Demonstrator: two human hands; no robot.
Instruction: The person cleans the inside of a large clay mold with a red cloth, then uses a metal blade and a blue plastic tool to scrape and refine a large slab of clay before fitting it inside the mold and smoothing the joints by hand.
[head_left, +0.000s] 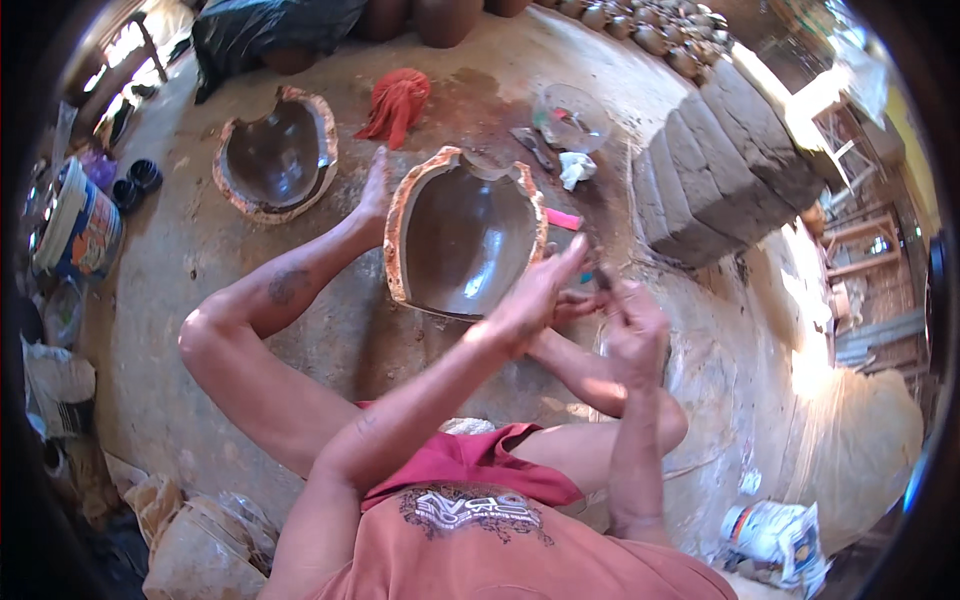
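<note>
Between my crossed legs and the far floor stands a half mould [396,240] with a rough orange-and-white rim and a smooth, glossy brown hollow. My left hand [545,290] is at its right edge, fingers stretched out and slightly blurred; whether it touches the rim I cannot tell. Close beside it, my right hand [637,325] is closed in a pinch. A small dark piece [602,279] sticks out from its fingertips toward the left palm; its kind does not show. Just beyond my hands lies a bright pink strip [563,218].
A second half mould [328,125] rests at the far left, near a red cloth [400,100]. Beyond the pink strip are a white rag [577,170], a dark tool [533,148] and a clear basin [596,125]. Grey clay blocks [720,170] stand right; a bucket [85,225] stands left.
</note>
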